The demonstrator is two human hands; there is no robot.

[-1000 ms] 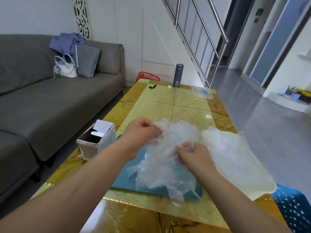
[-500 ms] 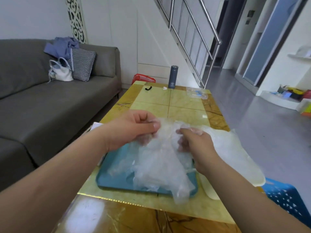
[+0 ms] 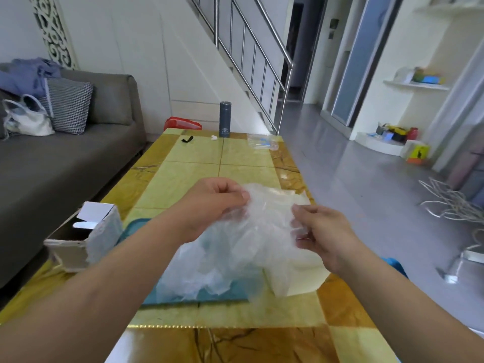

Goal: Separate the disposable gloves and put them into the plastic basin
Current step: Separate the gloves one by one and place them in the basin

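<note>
left hand (image 3: 212,205): fingers pinch gloves (image 3: 235,252) at 10 o'clock | right hand (image 3: 322,231): fingers pinch them at 3 o'clock | clump droops over teal basin (image 3: 188,297) on bench (image 3: 235,315), perhaps touching it

Bright, even daylight indoors; a wide-angle view that goes soft at the right.
Glare whitens the glossy yellow-green marbled counter (image 3: 235,163) at its near left corner and on its right rim. Light passes through the crumpled clear plastic disposable gloves (image 3: 251,231), and shadows are soft and faint. The steel stair railing (image 3: 251,56) and the tall blue-grey door panel (image 3: 351,74) lean and bend toward the edges. The tangled white cords (image 3: 455,203) on the grey floor (image 3: 353,192) are smeared by motion blur.
</note>
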